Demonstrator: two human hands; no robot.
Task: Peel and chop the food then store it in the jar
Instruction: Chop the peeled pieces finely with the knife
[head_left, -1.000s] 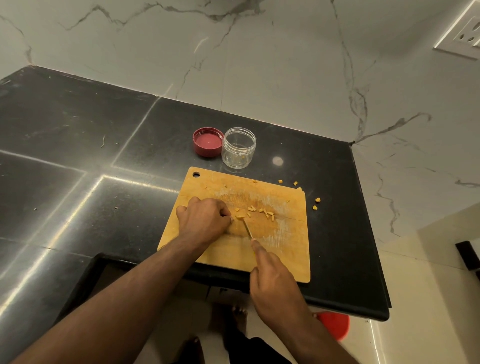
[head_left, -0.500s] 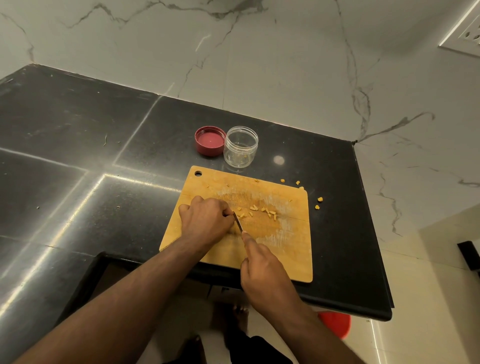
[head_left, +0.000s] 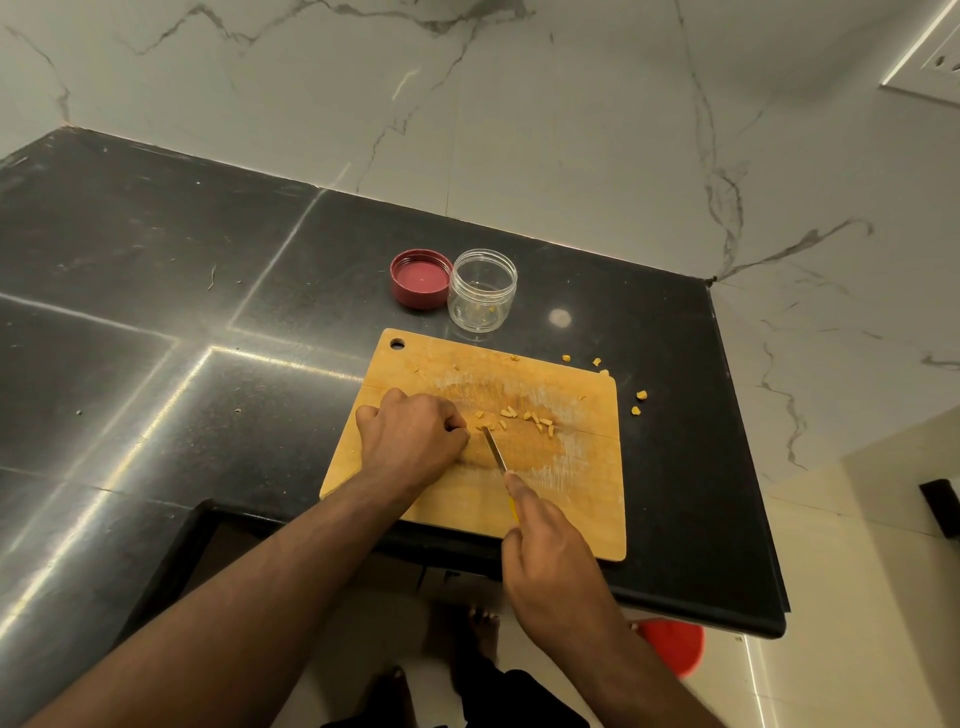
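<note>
One wide-angle view from the person's head looks forward and steeply down, close over the dark surface (head_left: 156, 291). The cutting board (head_left: 571, 499) sits mid-frame, the marble wall (head_left: 467, 104) above, the floor (head_left: 857, 597) lower right.

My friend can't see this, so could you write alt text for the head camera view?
A right hand holds a knife over a wooden cutting board while the left hand steadies food. Chopped pieces lie nearby; an open jar and red lid stand behind.

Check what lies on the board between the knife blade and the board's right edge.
In the head view, a scatter of small chopped pieces lies right of the knife blade; beyond them the cutting board is bare.
</note>
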